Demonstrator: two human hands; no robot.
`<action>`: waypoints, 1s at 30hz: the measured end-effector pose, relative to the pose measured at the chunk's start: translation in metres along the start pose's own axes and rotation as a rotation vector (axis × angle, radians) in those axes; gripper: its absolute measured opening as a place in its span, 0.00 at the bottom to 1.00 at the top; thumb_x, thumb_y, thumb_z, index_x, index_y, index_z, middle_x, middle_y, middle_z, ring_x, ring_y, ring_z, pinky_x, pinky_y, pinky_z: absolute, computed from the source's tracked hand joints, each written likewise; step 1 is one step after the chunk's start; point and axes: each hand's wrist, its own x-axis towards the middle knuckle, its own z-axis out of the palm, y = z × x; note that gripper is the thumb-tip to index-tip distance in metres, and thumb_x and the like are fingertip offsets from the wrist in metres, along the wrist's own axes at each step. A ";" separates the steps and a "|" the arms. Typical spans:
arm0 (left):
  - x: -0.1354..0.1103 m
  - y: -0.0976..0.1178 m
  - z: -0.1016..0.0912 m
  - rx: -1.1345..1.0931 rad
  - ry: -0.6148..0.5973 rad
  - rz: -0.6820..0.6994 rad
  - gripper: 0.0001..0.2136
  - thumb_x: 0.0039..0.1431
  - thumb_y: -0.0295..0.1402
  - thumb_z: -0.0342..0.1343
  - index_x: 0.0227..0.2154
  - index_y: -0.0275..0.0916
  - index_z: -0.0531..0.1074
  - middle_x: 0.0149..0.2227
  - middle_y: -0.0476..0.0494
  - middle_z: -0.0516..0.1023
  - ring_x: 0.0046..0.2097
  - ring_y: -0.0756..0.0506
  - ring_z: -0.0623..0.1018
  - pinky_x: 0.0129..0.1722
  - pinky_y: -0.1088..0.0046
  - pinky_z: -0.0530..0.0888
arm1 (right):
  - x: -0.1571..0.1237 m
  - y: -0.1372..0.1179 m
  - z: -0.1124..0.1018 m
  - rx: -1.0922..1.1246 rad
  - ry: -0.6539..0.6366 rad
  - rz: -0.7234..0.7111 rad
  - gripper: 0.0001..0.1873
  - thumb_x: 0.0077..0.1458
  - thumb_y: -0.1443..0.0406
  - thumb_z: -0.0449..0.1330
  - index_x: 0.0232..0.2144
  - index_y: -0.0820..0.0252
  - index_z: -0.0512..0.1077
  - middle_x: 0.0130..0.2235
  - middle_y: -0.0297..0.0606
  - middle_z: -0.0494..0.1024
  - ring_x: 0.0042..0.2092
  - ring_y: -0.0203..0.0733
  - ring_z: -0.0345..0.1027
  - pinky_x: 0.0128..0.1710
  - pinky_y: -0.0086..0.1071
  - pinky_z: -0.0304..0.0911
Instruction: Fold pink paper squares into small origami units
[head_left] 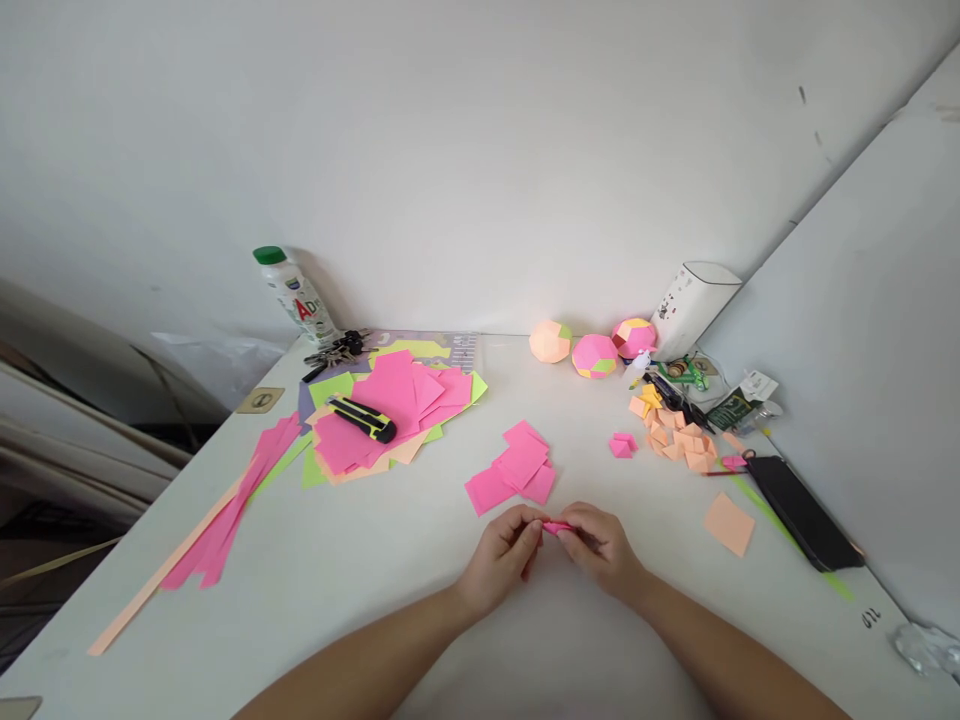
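Observation:
My left hand (504,548) and my right hand (600,545) meet low over the white table (360,580), both pinched on a small folded pink paper piece (556,527) held between their fingertips. Just beyond them lies a small pile of pink paper squares (511,468). A little folded pink unit (622,445) rests farther right. A heap of folded orange pieces (679,435) lies beside it.
A stack of pink, green and orange sheets (390,415) with a yellow-black utility knife (363,418) lies at left, with paper strips (225,520). Three paper balls (594,354), a bottle (296,292), keys (337,350), a white box (694,305), a black case (802,512) and an orange square (728,523) stand around.

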 end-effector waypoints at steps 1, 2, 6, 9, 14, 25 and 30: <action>0.001 -0.001 0.000 0.003 0.019 0.007 0.16 0.58 0.47 0.49 0.33 0.36 0.67 0.23 0.54 0.63 0.18 0.56 0.62 0.17 0.79 0.60 | -0.001 0.000 0.000 -0.003 -0.018 0.023 0.08 0.57 0.67 0.54 0.32 0.61 0.73 0.26 0.36 0.70 0.27 0.37 0.64 0.26 0.30 0.62; 0.002 -0.002 0.000 0.008 0.028 0.013 0.16 0.58 0.46 0.49 0.32 0.36 0.66 0.21 0.55 0.62 0.18 0.55 0.62 0.17 0.79 0.60 | -0.002 0.001 0.000 0.001 -0.033 0.036 0.08 0.57 0.66 0.54 0.34 0.61 0.74 0.26 0.36 0.71 0.26 0.36 0.63 0.26 0.30 0.62; 0.003 -0.004 0.000 0.032 0.047 0.005 0.14 0.59 0.44 0.49 0.30 0.37 0.65 0.15 0.57 0.63 0.17 0.54 0.63 0.17 0.79 0.62 | -0.008 0.010 0.003 0.058 -0.007 0.114 0.13 0.58 0.64 0.54 0.44 0.59 0.70 0.28 0.35 0.72 0.23 0.34 0.62 0.22 0.28 0.61; 0.002 -0.003 0.000 0.037 0.063 -0.003 0.13 0.59 0.43 0.49 0.29 0.37 0.65 0.15 0.56 0.64 0.17 0.54 0.64 0.18 0.79 0.63 | -0.010 0.014 0.005 0.090 -0.018 0.174 0.09 0.58 0.63 0.53 0.39 0.60 0.71 0.28 0.35 0.72 0.22 0.32 0.62 0.21 0.27 0.61; 0.001 -0.002 0.001 0.066 0.100 -0.017 0.12 0.58 0.42 0.50 0.30 0.37 0.66 0.16 0.56 0.65 0.17 0.53 0.65 0.19 0.78 0.63 | -0.002 0.007 0.002 0.080 0.000 0.199 0.09 0.58 0.63 0.55 0.30 0.61 0.71 0.26 0.32 0.68 0.22 0.31 0.62 0.22 0.26 0.58; -0.002 0.000 0.003 0.037 0.096 0.002 0.13 0.57 0.44 0.50 0.32 0.38 0.66 0.19 0.55 0.66 0.20 0.52 0.67 0.21 0.77 0.66 | 0.004 0.002 -0.004 0.076 0.012 0.223 0.12 0.56 0.59 0.57 0.28 0.62 0.73 0.29 0.34 0.68 0.22 0.31 0.62 0.20 0.26 0.60; -0.005 -0.005 0.004 0.116 0.028 -0.016 0.12 0.59 0.42 0.47 0.35 0.38 0.66 0.26 0.51 0.67 0.22 0.53 0.67 0.22 0.77 0.65 | 0.014 0.020 -0.045 -0.288 0.340 0.217 0.11 0.53 0.61 0.56 0.26 0.61 0.74 0.27 0.37 0.73 0.29 0.39 0.66 0.29 0.30 0.63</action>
